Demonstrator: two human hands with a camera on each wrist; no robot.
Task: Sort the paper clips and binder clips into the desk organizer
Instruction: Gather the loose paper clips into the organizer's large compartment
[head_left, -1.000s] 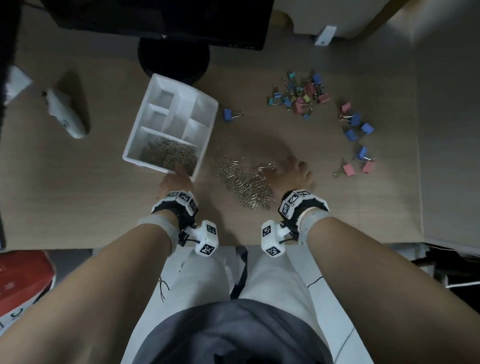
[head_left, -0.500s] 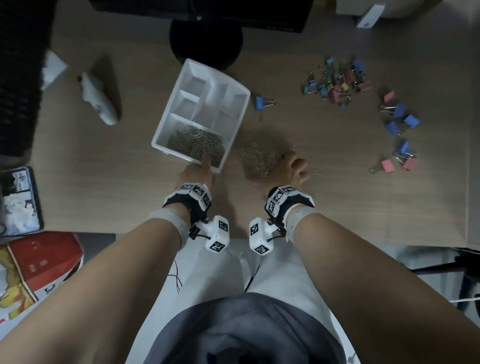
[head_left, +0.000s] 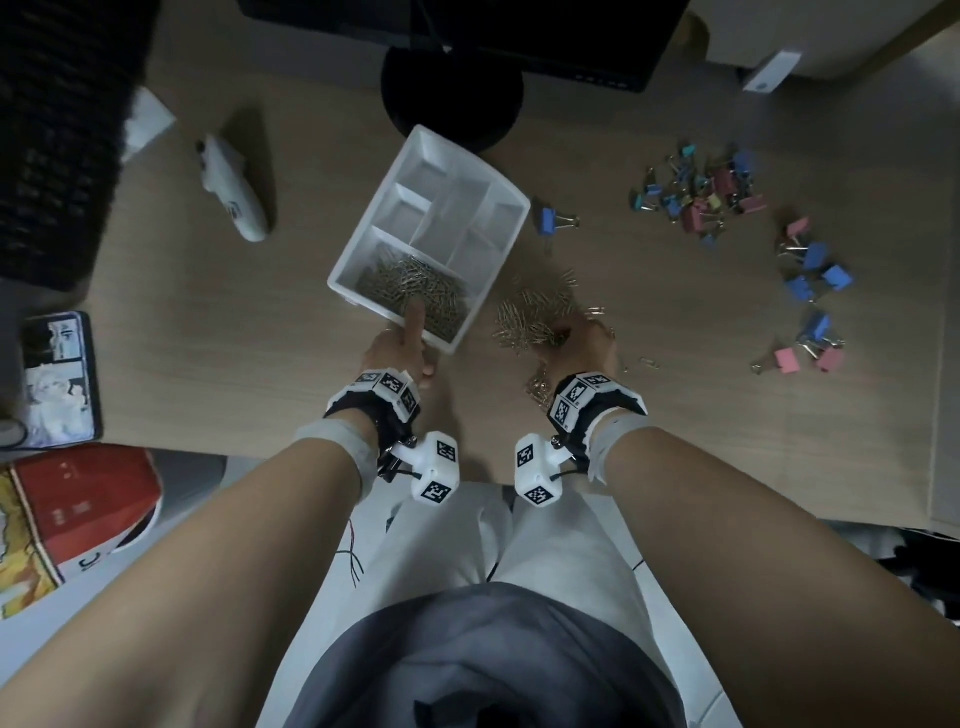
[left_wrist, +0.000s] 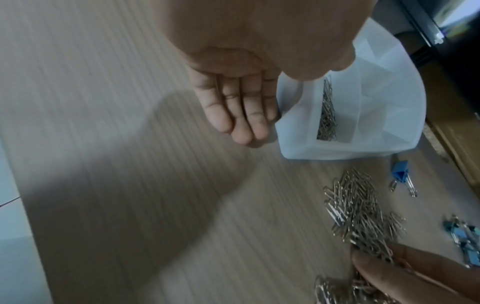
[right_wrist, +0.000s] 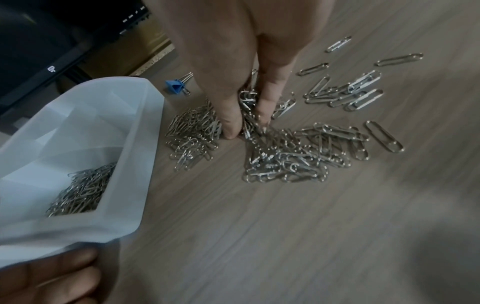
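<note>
Since a second ago, the right hand (right_wrist: 241, 98) has drawn back into the loose pile of silver paper clips (right_wrist: 280, 152) on the wooden table (head_left: 675, 415), fingers pinching a bunch. Left hand (head_left: 397, 345) grips the white plastic desk organizer (head_left: 511, 228), thumb inside its clip-filled near compartment. Coloured binder clips (head_left: 696, 200) lie well right.

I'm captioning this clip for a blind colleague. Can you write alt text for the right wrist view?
The right hand pinches into a loose pile of silver paper clips on a wooden desk. Left of the pile, a white desk organizer already holds paper clips in its near compartment, with the left hand holding its near edge; one blue binder clip lies behind.
</note>
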